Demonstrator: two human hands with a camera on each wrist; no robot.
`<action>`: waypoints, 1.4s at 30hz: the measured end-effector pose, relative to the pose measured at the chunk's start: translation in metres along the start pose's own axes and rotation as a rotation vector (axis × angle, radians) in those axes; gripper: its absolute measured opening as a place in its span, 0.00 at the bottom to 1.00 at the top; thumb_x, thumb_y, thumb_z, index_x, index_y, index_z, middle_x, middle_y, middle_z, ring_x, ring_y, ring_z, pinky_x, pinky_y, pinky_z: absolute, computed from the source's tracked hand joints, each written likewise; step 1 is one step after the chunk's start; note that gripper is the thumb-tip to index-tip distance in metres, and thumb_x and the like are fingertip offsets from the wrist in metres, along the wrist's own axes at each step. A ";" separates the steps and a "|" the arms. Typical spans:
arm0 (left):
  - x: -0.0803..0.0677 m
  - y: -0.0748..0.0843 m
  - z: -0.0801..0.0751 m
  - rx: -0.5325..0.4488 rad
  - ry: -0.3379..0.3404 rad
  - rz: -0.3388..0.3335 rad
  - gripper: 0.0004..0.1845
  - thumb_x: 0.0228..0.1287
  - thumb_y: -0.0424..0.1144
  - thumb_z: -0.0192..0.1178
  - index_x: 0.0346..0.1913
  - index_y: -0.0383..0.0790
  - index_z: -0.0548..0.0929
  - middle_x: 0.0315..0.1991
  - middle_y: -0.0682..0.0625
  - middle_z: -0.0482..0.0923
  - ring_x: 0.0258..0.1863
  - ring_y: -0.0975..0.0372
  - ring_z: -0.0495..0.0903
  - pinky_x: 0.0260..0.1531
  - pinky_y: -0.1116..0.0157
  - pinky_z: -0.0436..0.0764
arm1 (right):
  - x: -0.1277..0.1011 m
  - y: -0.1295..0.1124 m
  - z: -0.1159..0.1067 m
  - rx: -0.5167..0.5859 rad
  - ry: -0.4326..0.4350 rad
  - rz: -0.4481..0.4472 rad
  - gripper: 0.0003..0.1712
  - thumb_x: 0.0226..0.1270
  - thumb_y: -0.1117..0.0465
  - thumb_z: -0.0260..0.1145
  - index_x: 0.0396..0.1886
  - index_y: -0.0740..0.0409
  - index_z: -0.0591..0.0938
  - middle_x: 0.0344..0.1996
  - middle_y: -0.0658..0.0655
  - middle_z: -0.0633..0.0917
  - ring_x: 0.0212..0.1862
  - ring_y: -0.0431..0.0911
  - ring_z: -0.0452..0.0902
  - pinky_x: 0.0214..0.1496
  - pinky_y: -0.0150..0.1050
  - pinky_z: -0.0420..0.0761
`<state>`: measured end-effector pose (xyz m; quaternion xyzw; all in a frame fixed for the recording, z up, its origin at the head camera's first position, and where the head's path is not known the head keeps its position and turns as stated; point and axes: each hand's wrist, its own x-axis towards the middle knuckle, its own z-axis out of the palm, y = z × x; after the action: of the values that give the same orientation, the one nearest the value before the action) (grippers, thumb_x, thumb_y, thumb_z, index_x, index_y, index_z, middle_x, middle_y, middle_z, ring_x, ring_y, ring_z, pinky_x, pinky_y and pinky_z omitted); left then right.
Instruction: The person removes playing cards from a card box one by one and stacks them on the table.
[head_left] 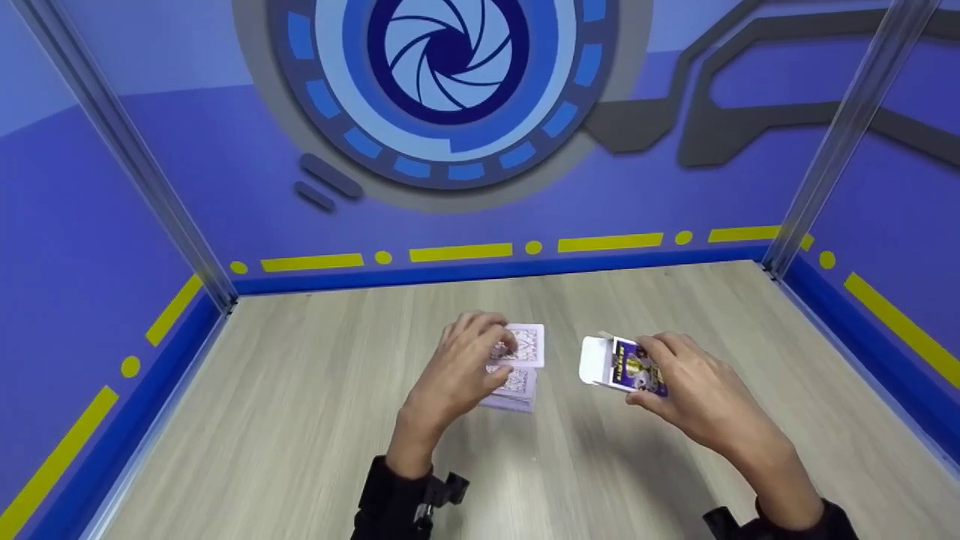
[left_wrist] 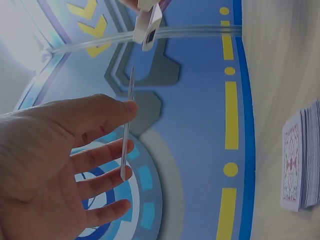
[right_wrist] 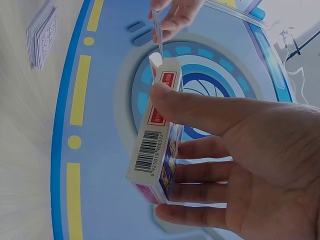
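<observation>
My left hand (head_left: 504,351) pinches a single playing card (head_left: 527,343) between thumb and fingers, just above a deck of cards (head_left: 514,388) lying face down on the wooden table. In the left wrist view the card (left_wrist: 126,135) shows edge-on, with the deck (left_wrist: 300,160) at the right. To the right, my right hand (head_left: 642,372) grips a purple card box (head_left: 624,365) with its white flap open toward the left hand. Its barcode side (right_wrist: 155,137) shows in the right wrist view, under my thumb.
The light wood table (head_left: 300,420) is enclosed by blue walls with yellow stripes on three sides. Metal posts (head_left: 840,142) stand at the back corners. Nothing else lies on the table.
</observation>
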<state>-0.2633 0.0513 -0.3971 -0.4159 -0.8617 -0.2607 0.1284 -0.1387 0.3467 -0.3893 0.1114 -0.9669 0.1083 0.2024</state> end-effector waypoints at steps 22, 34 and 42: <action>0.001 -0.045 0.048 0.011 -0.205 -0.220 0.09 0.60 0.30 0.69 0.43 0.42 0.85 0.61 0.46 0.79 0.67 0.51 0.72 0.67 0.49 0.70 | 0.000 -0.001 0.001 -0.003 -0.045 0.029 0.39 0.51 0.52 0.85 0.59 0.64 0.79 0.50 0.62 0.82 0.48 0.53 0.80 0.43 0.52 0.82; 0.000 -0.045 0.081 -0.006 -0.209 -0.197 0.13 0.58 0.21 0.62 0.42 0.38 0.86 0.53 0.45 0.81 0.59 0.51 0.77 0.61 0.55 0.76 | 0.000 -0.001 0.002 -0.009 -0.036 0.008 0.38 0.51 0.53 0.85 0.58 0.65 0.80 0.49 0.62 0.83 0.46 0.52 0.80 0.42 0.51 0.81; -0.003 -0.045 0.092 -0.013 -0.206 -0.214 0.14 0.59 0.19 0.60 0.43 0.37 0.86 0.52 0.45 0.81 0.57 0.52 0.78 0.59 0.55 0.77 | -0.001 -0.001 0.003 -0.024 -0.034 -0.003 0.38 0.51 0.52 0.85 0.57 0.65 0.80 0.49 0.62 0.83 0.47 0.53 0.80 0.41 0.51 0.81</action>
<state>-0.2973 0.0773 -0.4902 -0.3470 -0.9081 -0.2344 0.0082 -0.1387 0.3448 -0.3917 0.1122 -0.9713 0.0942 0.1875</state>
